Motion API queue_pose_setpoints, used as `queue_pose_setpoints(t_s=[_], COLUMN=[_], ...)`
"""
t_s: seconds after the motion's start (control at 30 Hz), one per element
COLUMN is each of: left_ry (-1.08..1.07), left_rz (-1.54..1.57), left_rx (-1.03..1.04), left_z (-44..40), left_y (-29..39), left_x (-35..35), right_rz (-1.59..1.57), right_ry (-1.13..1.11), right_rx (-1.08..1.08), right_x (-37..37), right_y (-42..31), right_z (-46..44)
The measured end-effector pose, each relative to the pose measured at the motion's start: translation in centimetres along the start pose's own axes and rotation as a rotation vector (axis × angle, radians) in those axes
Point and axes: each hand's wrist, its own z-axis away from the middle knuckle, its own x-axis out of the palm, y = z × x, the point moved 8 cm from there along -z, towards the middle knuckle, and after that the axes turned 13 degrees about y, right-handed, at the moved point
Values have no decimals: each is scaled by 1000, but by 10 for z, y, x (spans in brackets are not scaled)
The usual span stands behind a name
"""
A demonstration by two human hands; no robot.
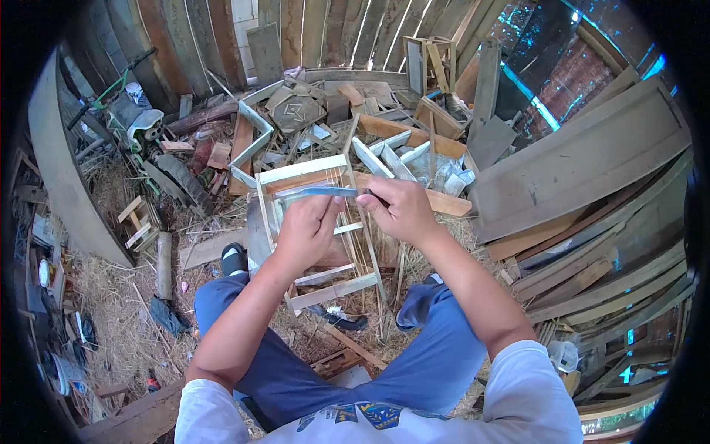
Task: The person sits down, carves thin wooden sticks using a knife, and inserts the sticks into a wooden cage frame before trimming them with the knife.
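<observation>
My right hand (404, 209) is closed round the dark handle of a knife. Its long bluish-grey blade (323, 190) points left and passes along the top of my left hand (305, 228). That left hand is closed, thumb and fingers pressed together close to the blade; what they grip, if anything, is hidden. Below both hands a wooden frame (333, 288) with crossbars stands between my legs. Several thin pale strips (356, 248) run lengthwise over it.
Scrap wood and white-edged frames (372, 157) are heaped ahead. At left, a small motorbike (148, 137) leans near a curved panel (70, 174). Stacked boards and a large door panel (584, 163) crowd the right. Dry straw (118, 296) covers the ground.
</observation>
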Motion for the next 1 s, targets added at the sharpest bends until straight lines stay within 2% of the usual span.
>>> queue_pose_setpoints(t_s=[0.23,0.3,0.37,0.43,0.47,0.53,0.57,0.6,0.63,0.67,0.73,0.93,0.97,1.0], left_ry=[16,31,-48,-17,54,70,57,36,52,52,42,19,3,-15], left_rz=[44,63,58,142,233,261,363,463,521,519,608,541,492,441], left_rx=[-43,-58,146,85,5,-79,-197,-313,-287,-289,-328,-284,-280,-277], left_z=[0,2,13,21,21,14,7,3,-3,-2,-2,3,4,5], left_y=[4,14,55,52,42,8,-6,-18,-21,-22,-25,-18,-17,-17], left_x=[-3,-10,-23,-22,-22,-24,-25,-23,-22,-22,-24,-14,-12,-11], right_rz=[66,91,121,234,230,-60,-58,-50,-44,-46,-72,-190,-184,-182], right_ry=[80,52,197,159,149,355,342,224,109,108,-67,-193,-162,-159], right_rx=[-49,41,478,667,647,586,584,594,603,605,501,330,248,255], right_x=[-7,-7,-18,-54,-53,-64,-60,-43,-29,-27,-10,11,14,14], right_y=[-2,9,116,172,169,152,138,113,89,72,35,3,4,6], right_z=[-5,-4,15,24,18,22,24,20,18,15,6,1,3,5])
